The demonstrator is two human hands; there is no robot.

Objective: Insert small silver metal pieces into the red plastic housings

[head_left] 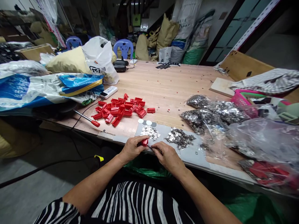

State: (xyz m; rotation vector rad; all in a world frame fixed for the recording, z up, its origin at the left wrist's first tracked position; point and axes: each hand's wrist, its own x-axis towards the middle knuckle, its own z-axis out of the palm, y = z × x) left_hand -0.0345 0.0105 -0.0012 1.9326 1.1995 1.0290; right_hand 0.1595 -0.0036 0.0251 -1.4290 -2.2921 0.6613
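Note:
Close to the table's front edge, my left hand is closed around a red plastic part, with most of it hidden by the fingers. My right hand pinches a thin dark metal tool, possibly tweezers, whose tip meets the red part's right end. Just beyond the hands lies a small pile of shiny metal pieces. A larger, darker pile of metal pieces sits to its right on the same grey sheet. Several loose red plastic parts are heaped at the back left.
Clear bags of metal pieces and a pink basket crowd the right side. A red-handled screwdriver, a white box and large plastic sacks occupy the left. A green bag hangs below the table edge.

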